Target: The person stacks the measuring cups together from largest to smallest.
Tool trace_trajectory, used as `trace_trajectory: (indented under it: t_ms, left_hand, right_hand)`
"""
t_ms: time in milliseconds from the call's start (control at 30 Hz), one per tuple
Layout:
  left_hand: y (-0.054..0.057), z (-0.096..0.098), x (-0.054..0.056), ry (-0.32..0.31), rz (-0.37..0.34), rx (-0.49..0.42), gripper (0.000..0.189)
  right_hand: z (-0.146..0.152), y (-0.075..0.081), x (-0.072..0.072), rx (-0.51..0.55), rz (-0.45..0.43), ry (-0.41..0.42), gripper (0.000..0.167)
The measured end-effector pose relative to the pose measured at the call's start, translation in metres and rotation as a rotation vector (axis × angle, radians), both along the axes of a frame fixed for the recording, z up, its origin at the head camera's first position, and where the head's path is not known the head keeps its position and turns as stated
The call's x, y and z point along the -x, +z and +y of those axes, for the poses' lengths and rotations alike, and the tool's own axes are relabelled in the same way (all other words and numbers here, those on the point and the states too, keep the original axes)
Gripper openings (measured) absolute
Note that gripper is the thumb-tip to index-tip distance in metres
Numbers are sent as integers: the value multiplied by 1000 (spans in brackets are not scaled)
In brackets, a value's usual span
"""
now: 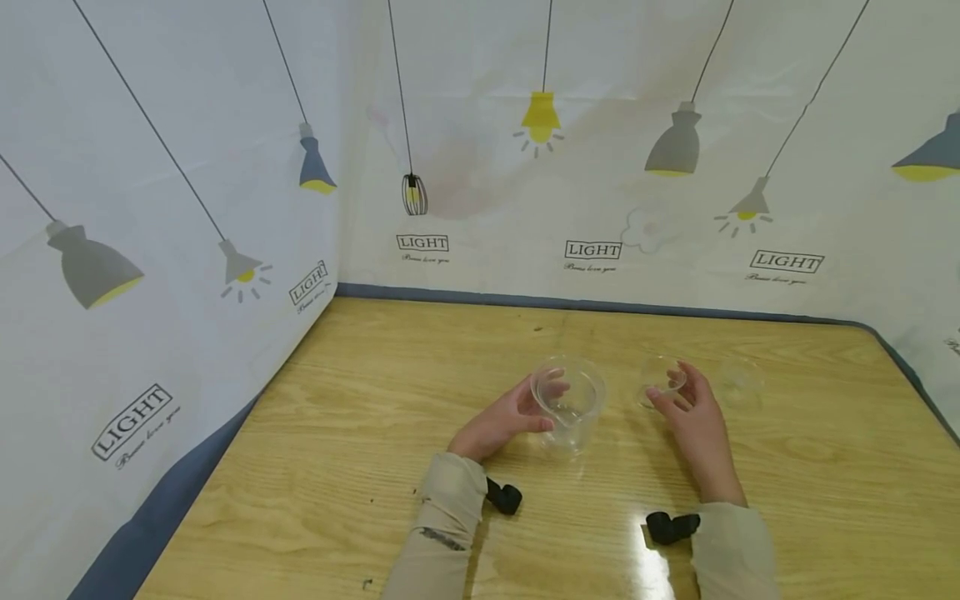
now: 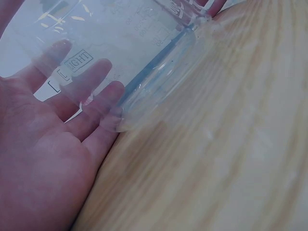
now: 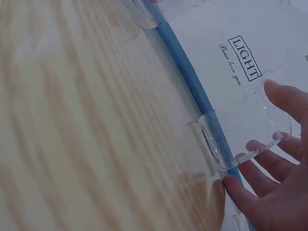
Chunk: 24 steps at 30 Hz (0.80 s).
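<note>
A large clear plastic measuring cup point(image 1: 573, 437) with a wide rim stands on the wooden table. Faint scale marks show on its wall in the left wrist view. My left hand point(image 1: 498, 423) holds it from the left side, thumb in front and fingers behind, seen through the clear wall. To its right is a smaller clear cup point(image 1: 649, 373), which my right hand point(image 1: 699, 421) grips from the right between thumb and fingers. In the right wrist view the small cup's base point(image 3: 211, 144) is close over the tabletop, its fingers along the far wall.
Another clear, see-through vessel point(image 1: 742, 385) is on the table just right of my right hand. The wooden table point(image 1: 315, 500) ends at a white curtain point(image 1: 487, 250) printed with lamps, with a blue-grey lower edge. Black straps point(image 1: 504, 497) stick out at both wrists.
</note>
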<state>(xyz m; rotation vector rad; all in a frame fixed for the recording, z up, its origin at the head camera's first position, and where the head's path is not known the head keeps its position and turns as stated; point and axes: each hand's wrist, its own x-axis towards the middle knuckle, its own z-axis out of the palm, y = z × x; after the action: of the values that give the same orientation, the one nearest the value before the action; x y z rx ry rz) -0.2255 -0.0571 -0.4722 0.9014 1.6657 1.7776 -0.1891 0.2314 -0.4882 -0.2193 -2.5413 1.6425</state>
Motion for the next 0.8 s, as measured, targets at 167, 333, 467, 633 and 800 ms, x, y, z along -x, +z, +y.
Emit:
trace_trajectory:
  t_ms: [167, 333, 467, 633, 800]
  left_hand:
    - [0, 0, 0, 0, 2, -2, 72]
    - [0, 0, 0, 5, -3, 2, 73]
    - [-1, 1, 1, 6, 0, 3, 73]
    - [0, 1, 1, 2, -4, -1, 73]
    - [-1, 0, 1, 0, -10, 0, 72]
  right_hand:
    - [0, 4, -1, -36, -36, -11, 85]
    - [-2, 10, -3, -80, -43, -27, 87]
    - [-3, 12, -4, -88, -39, -39, 87]
    - [-6, 12, -4, -93, -13, -57, 85]
    - [-8, 10, -4, -81, 34, -58, 80]
